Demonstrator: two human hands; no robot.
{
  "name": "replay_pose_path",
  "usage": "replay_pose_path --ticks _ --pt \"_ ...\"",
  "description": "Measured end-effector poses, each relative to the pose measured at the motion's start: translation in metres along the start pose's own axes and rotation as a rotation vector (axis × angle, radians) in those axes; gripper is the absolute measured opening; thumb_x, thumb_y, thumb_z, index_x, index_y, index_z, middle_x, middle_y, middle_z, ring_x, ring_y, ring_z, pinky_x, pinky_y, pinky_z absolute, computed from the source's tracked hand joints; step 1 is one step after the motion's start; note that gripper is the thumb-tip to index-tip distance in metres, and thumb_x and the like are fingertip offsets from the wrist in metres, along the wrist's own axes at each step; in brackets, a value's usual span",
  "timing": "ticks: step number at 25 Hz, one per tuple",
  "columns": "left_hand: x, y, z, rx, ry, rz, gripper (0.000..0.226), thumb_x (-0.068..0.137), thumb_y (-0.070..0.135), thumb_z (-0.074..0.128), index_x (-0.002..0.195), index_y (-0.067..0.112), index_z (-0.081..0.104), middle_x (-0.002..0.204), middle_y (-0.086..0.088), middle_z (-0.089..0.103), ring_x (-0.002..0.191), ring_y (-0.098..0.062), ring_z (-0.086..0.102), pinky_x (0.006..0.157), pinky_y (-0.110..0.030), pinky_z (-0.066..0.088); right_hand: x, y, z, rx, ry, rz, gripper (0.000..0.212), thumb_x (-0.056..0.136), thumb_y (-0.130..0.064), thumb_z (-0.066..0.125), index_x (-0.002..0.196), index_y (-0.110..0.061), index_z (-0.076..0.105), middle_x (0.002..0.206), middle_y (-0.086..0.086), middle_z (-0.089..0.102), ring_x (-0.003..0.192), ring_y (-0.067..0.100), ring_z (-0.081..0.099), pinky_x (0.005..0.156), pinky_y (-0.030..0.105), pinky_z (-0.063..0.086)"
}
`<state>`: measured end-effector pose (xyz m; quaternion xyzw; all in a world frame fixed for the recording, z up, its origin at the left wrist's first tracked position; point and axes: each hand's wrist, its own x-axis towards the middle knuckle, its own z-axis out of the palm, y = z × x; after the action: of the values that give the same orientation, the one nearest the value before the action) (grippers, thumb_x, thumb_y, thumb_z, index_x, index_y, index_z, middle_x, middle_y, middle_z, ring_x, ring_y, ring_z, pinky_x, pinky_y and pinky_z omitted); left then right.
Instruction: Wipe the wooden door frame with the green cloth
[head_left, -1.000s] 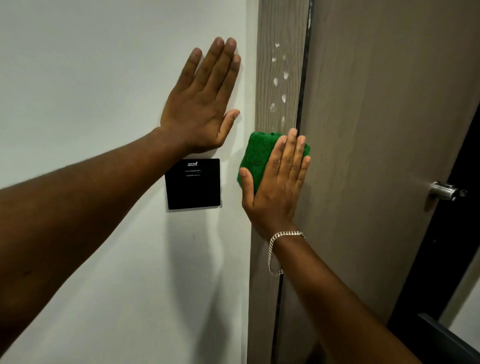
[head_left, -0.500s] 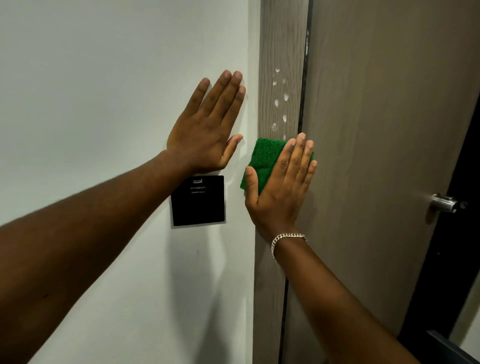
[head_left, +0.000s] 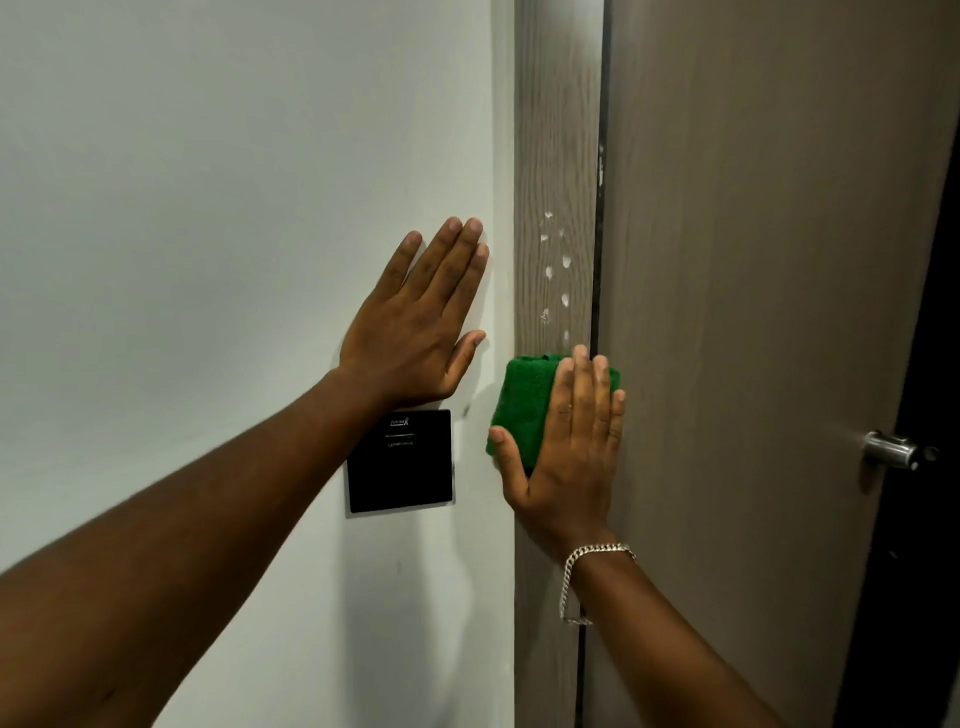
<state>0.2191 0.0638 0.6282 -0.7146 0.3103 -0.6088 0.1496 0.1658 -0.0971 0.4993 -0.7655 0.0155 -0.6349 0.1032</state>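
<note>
The wooden door frame (head_left: 556, 156) runs as a vertical grey-brown strip between the white wall and the door. Small white spots (head_left: 555, 265) dot it just above the cloth. A folded green cloth (head_left: 524, 405) lies flat against the frame, pressed there by my right hand (head_left: 571, 447), fingers straight and pointing up, palm over the cloth's right half. My left hand (head_left: 415, 332) rests flat on the white wall left of the frame, fingers spread, holding nothing.
A black square wall panel (head_left: 400, 462) sits just below my left hand. The grey-brown door (head_left: 753, 312) fills the right side, with a metal handle (head_left: 891, 449) near its right edge. A dark gap lies beyond the door's edge.
The view has tilted upward, so both hands and the panel appear lower in frame. The cloth sits slightly further below the white spots than before. My left hand stays flat on the wall.
</note>
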Motion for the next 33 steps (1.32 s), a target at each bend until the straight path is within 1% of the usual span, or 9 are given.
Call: replay_pose_path --ticks 4,8,12,16,20,23,28,31,33 --pt "-0.001 -0.001 0.0 0.009 -0.016 0.001 0.076 0.097 0.049 0.021 0.155 0.002 0.005 0.165 -0.019 0.006 0.154 -0.032 0.002 0.125 -0.05 0.008 0.029 -0.016 0.002 0.011 0.066 0.166 0.087 0.092 -0.063 0.035 0.152 -0.004 0.017 0.163 0.015 0.019 0.153 0.03 0.01 0.126 0.049 0.007" --pt "0.0 0.0 0.001 0.008 -0.026 -0.005 0.077 0.097 0.051 0.022 0.155 0.003 0.004 0.165 -0.018 0.005 0.154 -0.032 0.001 0.125 -0.05 0.007 0.013 -0.001 0.0 -0.033 0.032 -0.029 0.086 0.092 -0.062 0.036 0.152 -0.003 0.017 0.162 0.016 0.016 0.152 0.032 0.011 0.125 0.051 0.009" --pt "0.0 -0.003 0.003 0.016 -0.017 0.037 0.078 0.097 0.053 0.02 0.155 0.004 0.005 0.165 -0.018 0.004 0.154 -0.032 0.0 0.124 -0.053 0.01 0.043 -0.013 0.001 0.002 0.083 0.136 0.085 0.092 -0.062 0.033 0.153 -0.004 0.018 0.163 0.014 0.017 0.154 0.029 0.009 0.126 0.048 0.005" --pt "0.002 0.0 0.001 0.005 -0.015 0.027 0.079 0.096 0.054 0.022 0.155 0.005 0.005 0.166 -0.017 0.004 0.154 -0.031 0.001 0.124 -0.052 0.011 0.024 -0.001 0.0 -0.028 0.055 -0.052 0.083 0.094 -0.061 0.034 0.152 -0.003 0.019 0.163 0.014 0.016 0.153 0.029 0.009 0.125 0.051 0.009" --pt "0.004 -0.004 0.001 0.004 -0.006 -0.005 0.079 0.096 0.055 0.021 0.155 0.005 0.007 0.166 -0.016 0.006 0.154 -0.03 0.003 0.124 -0.05 0.013 0.056 -0.011 0.0 0.013 0.1 0.082 0.085 0.093 -0.065 0.029 0.153 -0.005 0.018 0.164 0.013 0.016 0.154 0.027 0.008 0.126 0.048 0.006" --pt "0.005 -0.002 0.0 -0.01 -0.02 -0.014 0.08 0.096 0.056 0.022 0.155 0.005 0.006 0.166 -0.016 0.005 0.154 -0.03 0.003 0.125 -0.05 0.013 0.044 -0.008 -0.003 -0.001 0.059 -0.033 0.084 0.094 -0.064 0.027 0.153 -0.005 0.016 0.163 0.013 0.015 0.154 0.028 0.008 0.126 0.049 0.006" --pt "0.016 -0.014 -0.004 -0.002 -0.007 -0.02 0.079 0.095 0.051 0.024 0.155 0.004 0.004 0.166 -0.017 0.003 0.154 -0.03 0.002 0.125 -0.05 0.011 0.072 -0.01 -0.004 0.003 0.106 0.041 0.086 0.093 -0.065 0.028 0.153 -0.004 0.017 0.163 0.015 0.016 0.154 0.028 0.008 0.126 0.048 0.006" --pt "0.033 -0.022 -0.006 0.003 0.013 -0.085 0.079 0.094 0.05 0.023 0.155 0.003 0.003 0.166 -0.017 0.003 0.154 -0.031 0.002 0.125 -0.049 0.009 0.057 0.0 -0.004 -0.024 0.046 -0.086 0.089 0.092 -0.065 0.031 0.153 -0.003 0.015 0.164 0.016 0.014 0.154 0.028 0.005 0.126 0.047 0.003" --pt "0.034 -0.021 -0.004 0.014 0.018 -0.105 0.079 0.094 0.05 0.022 0.155 0.003 0.002 0.166 -0.017 0.003 0.154 -0.031 0.001 0.125 -0.049 0.008 0.06 0.008 -0.005 -0.011 0.066 -0.066 0.088 0.093 -0.064 0.032 0.153 -0.003 0.014 0.164 0.016 0.014 0.154 0.028 0.006 0.126 0.047 0.006"
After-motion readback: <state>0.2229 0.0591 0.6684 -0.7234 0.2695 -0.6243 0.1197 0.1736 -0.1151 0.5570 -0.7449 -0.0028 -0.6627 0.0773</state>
